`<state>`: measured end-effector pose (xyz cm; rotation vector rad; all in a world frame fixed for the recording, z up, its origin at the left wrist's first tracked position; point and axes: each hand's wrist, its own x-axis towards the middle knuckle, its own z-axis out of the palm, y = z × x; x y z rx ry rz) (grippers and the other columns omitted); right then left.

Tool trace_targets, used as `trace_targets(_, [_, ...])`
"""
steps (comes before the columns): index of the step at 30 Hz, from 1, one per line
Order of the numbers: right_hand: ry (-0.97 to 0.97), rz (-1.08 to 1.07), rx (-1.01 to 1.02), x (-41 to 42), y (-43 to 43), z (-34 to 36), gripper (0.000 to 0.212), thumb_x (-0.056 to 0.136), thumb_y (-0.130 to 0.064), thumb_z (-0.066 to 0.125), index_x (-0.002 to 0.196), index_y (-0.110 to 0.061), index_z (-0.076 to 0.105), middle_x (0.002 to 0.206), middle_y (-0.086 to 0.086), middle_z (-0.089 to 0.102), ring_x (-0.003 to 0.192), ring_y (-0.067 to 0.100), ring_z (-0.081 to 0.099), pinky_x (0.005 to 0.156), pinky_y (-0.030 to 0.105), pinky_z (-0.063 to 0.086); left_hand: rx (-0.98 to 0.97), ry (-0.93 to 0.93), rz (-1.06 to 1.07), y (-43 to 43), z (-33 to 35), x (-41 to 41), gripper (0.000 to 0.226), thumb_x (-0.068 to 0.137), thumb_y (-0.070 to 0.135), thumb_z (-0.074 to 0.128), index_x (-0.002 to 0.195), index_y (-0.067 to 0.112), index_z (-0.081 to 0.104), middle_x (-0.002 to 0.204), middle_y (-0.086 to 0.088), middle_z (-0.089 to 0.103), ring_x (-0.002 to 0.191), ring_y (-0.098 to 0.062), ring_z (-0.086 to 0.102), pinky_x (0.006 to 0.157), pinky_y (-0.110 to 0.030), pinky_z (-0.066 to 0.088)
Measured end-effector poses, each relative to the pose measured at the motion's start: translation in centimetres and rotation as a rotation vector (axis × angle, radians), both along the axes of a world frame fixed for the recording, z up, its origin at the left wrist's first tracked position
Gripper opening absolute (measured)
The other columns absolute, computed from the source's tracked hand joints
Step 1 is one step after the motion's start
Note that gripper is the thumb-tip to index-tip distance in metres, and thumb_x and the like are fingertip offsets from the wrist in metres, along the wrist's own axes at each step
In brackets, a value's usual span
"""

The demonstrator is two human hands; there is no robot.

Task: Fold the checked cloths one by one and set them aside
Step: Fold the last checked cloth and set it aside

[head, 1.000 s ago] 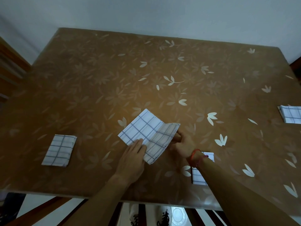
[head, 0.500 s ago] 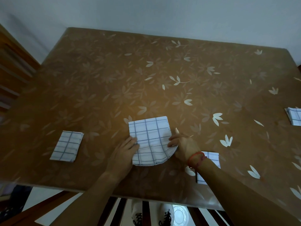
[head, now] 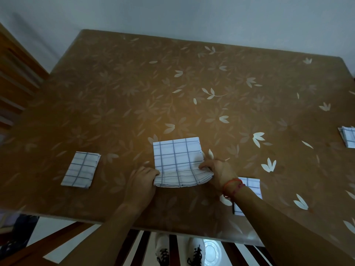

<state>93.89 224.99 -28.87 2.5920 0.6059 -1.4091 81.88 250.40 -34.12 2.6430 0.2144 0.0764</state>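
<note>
A white cloth with blue checks (head: 177, 156) lies partly folded in the near middle of the brown floral table (head: 172, 93). Its near edge is lifted and curls upward. My left hand (head: 143, 184) pinches the near left corner of that edge. My right hand (head: 218, 170), with a red string at the wrist, pinches the near right corner. A folded checked cloth (head: 81, 169) lies flat to the left. Another checked cloth (head: 249, 191) lies under my right forearm, mostly hidden. A further checked cloth (head: 348, 138) sits at the right edge.
The table's near edge (head: 172, 230) runs just below my forearms. A wooden frame (head: 15, 77) stands at the left. Beneath the table edge I see a striped floor and two white shoes (head: 179, 253).
The cloth has turned square to me and been folded over. Both hands have shifted to its near corners and raised that edge off the table.
</note>
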Motion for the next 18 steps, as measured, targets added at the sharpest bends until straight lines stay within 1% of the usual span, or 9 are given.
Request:
trace_targets(3, [0.031, -0.256, -0.03, -0.1, 0.3, 0.2, 0.043, 0.102, -0.011, 0.042, 0.143, -0.001, 0.035, 0.15, 0.016, 0.036, 0.139, 0.026, 0.034, 0.105, 0.022, 0.026, -0.043, 0.0, 0.054, -0.1, 0.0, 0.3, 0.017, 0.077, 0.008, 0.073, 0.091, 0.018, 0.07, 0.091, 0.001, 0.07, 0.088, -0.023, 0.062, 0.075, -0.038, 0.047])
trace_targets(4, [0.049, -0.271, -0.039, 0.0, 0.5, 0.1, 0.043, 0.101, -0.01, 0.043, 0.143, 0.0, 0.037, 0.149, 0.015, 0.038, 0.138, 0.026, 0.035, 0.106, 0.025, 0.026, -0.062, -0.007, 0.084, -0.2, 0.2, 0.4, 0.009, 0.083, 0.012, 0.067, 0.089, 0.018, 0.069, 0.09, 0.001, 0.069, 0.087, -0.022, 0.061, 0.076, -0.038, 0.047])
trace_targets(7, [-0.06, -0.326, 0.097, 0.6, 1.2, 0.7, 0.041, 0.101, -0.016, 0.044, 0.136, 0.005, 0.045, 0.144, 0.015, 0.044, 0.132, 0.03, 0.043, 0.109, 0.031, 0.033, -0.137, 0.016, 0.194, -0.5, 0.2, 1.0, 0.007, 0.092, 0.019, 0.058, 0.095, 0.018, 0.065, 0.094, 0.001, 0.067, 0.088, -0.019, 0.059, 0.08, -0.036, 0.048])
trace_targets(8, [-0.096, -0.392, 0.147, 1.0, 1.8, 0.8, 0.04, 0.1, -0.019, 0.046, 0.132, 0.004, 0.049, 0.139, 0.016, 0.05, 0.127, 0.03, 0.048, 0.107, 0.032, 0.036, -0.159, 0.026, 0.206, -0.4, 0.0, 1.1, 0.009, 0.092, 0.021, 0.058, 0.1, 0.02, 0.062, 0.097, 0.003, 0.066, 0.09, -0.017, 0.059, 0.08, -0.036, 0.05])
trace_targets(10, [-0.258, -0.465, 0.335, 1.7, 3.5, 1.2, 0.035, 0.093, -0.031, 0.057, 0.116, -0.005, 0.061, 0.105, 0.012, 0.066, 0.099, 0.027, 0.06, 0.092, 0.036, 0.048, -0.196, 0.044, 0.227, -0.2, -0.3, 1.4, 0.014, 0.091, 0.024, 0.057, 0.105, 0.026, 0.057, 0.095, 0.007, 0.065, 0.087, -0.014, 0.058, 0.077, -0.04, 0.052])
trace_targets(11, [-0.339, -0.473, 0.445, 2.0, 3.9, 0.6, 0.033, 0.088, -0.036, 0.061, 0.108, -0.009, 0.062, 0.085, 0.004, 0.064, 0.085, 0.025, 0.061, 0.082, 0.039, 0.052, -0.205, 0.056, 0.245, -0.1, -0.4, 1.6, 0.014, 0.091, 0.025, 0.057, 0.105, 0.028, 0.055, 0.09, 0.008, 0.064, 0.084, -0.014, 0.058, 0.075, -0.042, 0.052])
trace_targets(12, [-0.379, -0.49, 0.506, 2.2, 4.1, 0.2, 0.033, 0.086, -0.038, 0.064, 0.104, -0.011, 0.06, 0.077, 0.0, 0.06, 0.079, 0.025, 0.061, 0.076, 0.039, 0.053, -0.207, 0.057, 0.261, -0.1, -0.3, 1.7, 0.017, 0.09, 0.025, 0.057, 0.106, 0.028, 0.054, 0.083, 0.009, 0.063, 0.08, -0.014, 0.058, 0.074, -0.043, 0.052])
trace_targets(15, [-0.372, -0.507, 0.551, 2.5, 4.5, -0.5, 0.043, 0.084, -0.037, 0.064, 0.123, -0.022, 0.052, 0.084, 0.005, 0.065, 0.082, 0.029, 0.063, 0.075, 0.04, 0.053, -0.174, 0.047, 0.264, -0.2, -0.2, 2.1, 0.028, 0.089, 0.022, 0.06, 0.117, 0.023, 0.055, 0.076, 0.01, 0.06, 0.076, -0.015, 0.056, 0.076, -0.044, 0.051])
trace_targets(18, [-0.362, -0.504, 0.559, 2.8, 4.5, -1.2, 0.06, 0.083, -0.035, 0.064, 0.138, -0.032, 0.039, 0.086, 0.004, 0.066, 0.083, 0.029, 0.064, 0.073, 0.037, 0.053, -0.105, 0.086, 0.271, -0.2, -0.4, 2.2, 0.034, 0.089, 0.023, 0.061, 0.122, 0.018, 0.055, 0.082, 0.005, 0.059, 0.085, -0.018, 0.054, 0.084, -0.04, 0.046])
